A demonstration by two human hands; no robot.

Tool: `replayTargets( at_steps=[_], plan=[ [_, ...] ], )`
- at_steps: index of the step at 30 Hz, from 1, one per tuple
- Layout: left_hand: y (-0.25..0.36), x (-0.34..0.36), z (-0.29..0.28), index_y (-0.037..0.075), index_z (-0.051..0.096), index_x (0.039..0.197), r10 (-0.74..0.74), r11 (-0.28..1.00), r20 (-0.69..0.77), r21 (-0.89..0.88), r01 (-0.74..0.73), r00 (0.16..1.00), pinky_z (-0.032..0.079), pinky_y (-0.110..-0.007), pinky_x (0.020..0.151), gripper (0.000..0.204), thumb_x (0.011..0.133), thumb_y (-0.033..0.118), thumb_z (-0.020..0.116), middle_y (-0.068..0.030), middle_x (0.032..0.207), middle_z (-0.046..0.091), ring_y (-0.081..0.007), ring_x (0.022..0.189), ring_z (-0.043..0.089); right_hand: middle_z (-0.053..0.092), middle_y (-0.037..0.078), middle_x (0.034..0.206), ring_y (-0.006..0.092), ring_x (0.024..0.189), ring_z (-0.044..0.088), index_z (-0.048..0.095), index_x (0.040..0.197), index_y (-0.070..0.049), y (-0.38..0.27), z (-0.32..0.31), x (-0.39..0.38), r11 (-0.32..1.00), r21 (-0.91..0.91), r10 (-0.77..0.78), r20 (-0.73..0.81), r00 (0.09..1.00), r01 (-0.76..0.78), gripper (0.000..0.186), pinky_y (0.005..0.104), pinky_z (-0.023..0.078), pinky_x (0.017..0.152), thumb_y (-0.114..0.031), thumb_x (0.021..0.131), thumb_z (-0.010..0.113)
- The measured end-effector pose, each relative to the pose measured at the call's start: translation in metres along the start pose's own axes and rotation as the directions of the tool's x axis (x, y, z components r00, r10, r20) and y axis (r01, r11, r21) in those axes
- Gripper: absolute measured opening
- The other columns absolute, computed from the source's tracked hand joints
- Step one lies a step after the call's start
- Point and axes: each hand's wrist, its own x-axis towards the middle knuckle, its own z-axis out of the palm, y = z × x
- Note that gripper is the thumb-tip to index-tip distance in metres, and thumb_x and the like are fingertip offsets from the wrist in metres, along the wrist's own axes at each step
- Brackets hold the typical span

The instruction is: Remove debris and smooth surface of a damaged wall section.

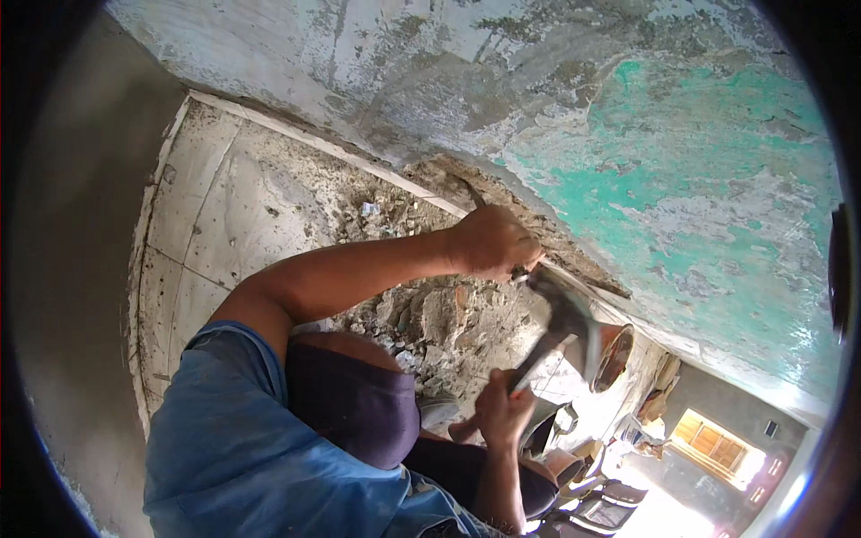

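Note:
My left hand (496,242) is closed around a chisel (473,192), whose dark shaft shows past the knuckles toward the broken strip at the wall's foot. The chisel's other end pokes out of the fist on the side facing the hammer. In my right hand (502,409) is the handle of a hammer (563,325), its head smeared by motion and close to the left fist. Behind them, the wall (682,179) has peeling green and grey paint. Along its base runs a chipped-out groove (585,265) of bare, crumbly masonry.
Broken rubble (439,309) and dust lie on the pale tiled floor (202,211) beneath my arms. A round reddish-brown container (613,357) stands by the wall, past the hammer. Farther off are dark chairs (610,504) and a bright window (717,446). My bent knee (359,403) is below my left arm.

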Motion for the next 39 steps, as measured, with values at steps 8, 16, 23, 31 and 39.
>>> replayTargets(
  at_steps=[8, 16, 23, 31, 39],
  plan=[
    [0.001, 0.011, -0.007, 0.012, 0.060, 0.075, -0.051, 0.987, -0.048, -0.152, 0.043, 0.998, 0.046, -0.034, 0.050, 0.018, 0.063, 0.006, 0.072, -0.0010, 0.059, 0.058, -0.0161, 0.052, 0.057, 0.022, -0.002, 0.049, 0.0081, 0.040, 0.025, 0.029, 0.066, -0.013, -0.045, -0.050, -0.017, 0.443, 0.241, -0.653, -0.573, 0.495, 0.863, 0.048, 0.0241, 0.029, 0.038, -0.047, 0.100, 0.033],
    [0.042, 0.004, -0.001, 0.004, 0.060, 0.077, -0.337, 0.908, 0.325, -0.135, 0.396, 0.884, 0.047, -0.036, 0.043, 0.014, 0.082, 0.017, 0.064, -0.0055, 0.058, 0.058, -0.0182, 0.047, 0.057, 0.037, 0.002, 0.055, 0.0108, 0.040, 0.036, 0.036, 0.081, -0.008, -0.032, -0.041, -0.008, 0.570, 0.263, -0.740, -0.245, 0.626, 0.778, 0.034, 0.0255, 0.036, 0.037, -0.036, 0.098, 0.047],
    [0.015, -0.006, 0.023, 0.011, 0.056, 0.071, -0.012, 0.991, 0.106, -0.130, 0.025, 0.994, 0.046, -0.035, 0.047, 0.013, 0.080, 0.014, 0.065, -0.0042, 0.058, 0.057, -0.0163, 0.050, 0.058, 0.037, 0.002, 0.055, 0.0107, 0.040, 0.036, 0.037, 0.082, -0.008, -0.026, -0.040, -0.004, 0.569, 0.333, -0.695, -0.295, 0.656, 0.752, 0.033, 0.0254, 0.036, 0.037, -0.035, 0.099, 0.046],
    [-0.021, -0.030, 0.026, 0.015, 0.056, 0.070, 0.034, 0.990, 0.010, -0.134, -0.032, 0.999, 0.045, -0.033, 0.050, 0.015, 0.072, 0.012, 0.070, 0.0016, 0.057, 0.054, -0.0145, 0.052, 0.056, 0.043, 0.004, 0.056, 0.0121, 0.043, 0.044, 0.040, 0.077, -0.005, 0.003, -0.017, 0.000, 0.660, 0.354, -0.640, -0.195, 0.743, 0.662, 0.036, 0.0268, 0.039, 0.039, -0.033, 0.095, 0.053],
    [-0.036, -0.041, 0.015, 0.013, 0.052, 0.067, -0.125, 0.990, 0.062, 0.074, 0.121, 0.990, 0.046, -0.034, 0.047, 0.019, 0.079, 0.014, 0.067, -0.0012, 0.054, 0.053, -0.0172, 0.050, 0.058, 0.046, -0.002, 0.051, 0.0062, 0.043, 0.043, 0.050, 0.070, -0.007, 0.032, 0.024, 0.017, 0.987, -0.157, 0.038, 0.081, 0.996, -0.025, 0.028, 0.0239, 0.033, 0.039, -0.023, 0.090, 0.062]
  ],
)
